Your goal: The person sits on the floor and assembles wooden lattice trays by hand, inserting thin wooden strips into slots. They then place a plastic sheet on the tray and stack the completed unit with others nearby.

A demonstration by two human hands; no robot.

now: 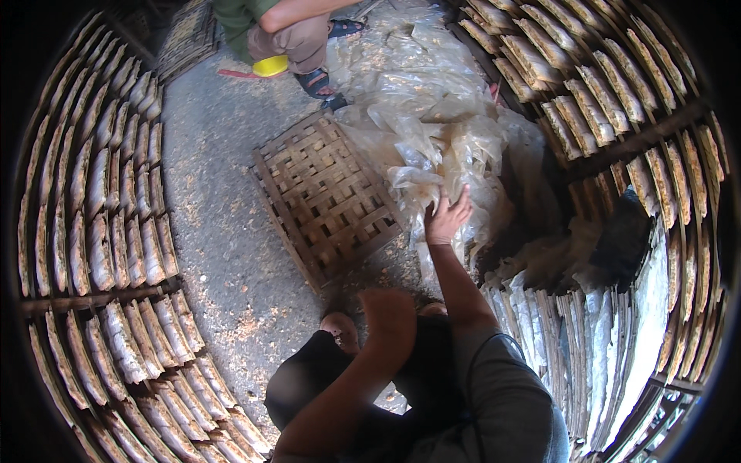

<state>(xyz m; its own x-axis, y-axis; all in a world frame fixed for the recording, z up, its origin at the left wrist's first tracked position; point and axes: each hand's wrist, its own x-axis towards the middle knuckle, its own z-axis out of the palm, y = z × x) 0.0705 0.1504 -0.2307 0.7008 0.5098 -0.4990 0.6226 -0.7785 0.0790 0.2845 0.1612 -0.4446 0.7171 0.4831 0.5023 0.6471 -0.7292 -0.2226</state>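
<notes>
My right hand (pixel 448 219) reaches forward to the near edge of a heap of crumpled clear plastic sheets (pixel 432 127), its fingers stretched apart against the plastic. I see no sheet clearly gripped in it. My left hand (pixel 388 307) hangs above my knees, blurred, with its fingers not discernible; nothing shows in it. In front of me on the floor lies a woven bamboo tray (pixel 328 189) with a wooden frame, left of the plastic heap. Neither hand touches the tray.
Racks of stacked, edge-on slabs (pixel 116 185) rise on the left, with similar racks (pixel 602 85) on the right. Upright sheets and boards (pixel 571 339) stand beside my right arm. Another person (pixel 293 46) crouches at the far side. Crumbs litter the concrete floor (pixel 208 185).
</notes>
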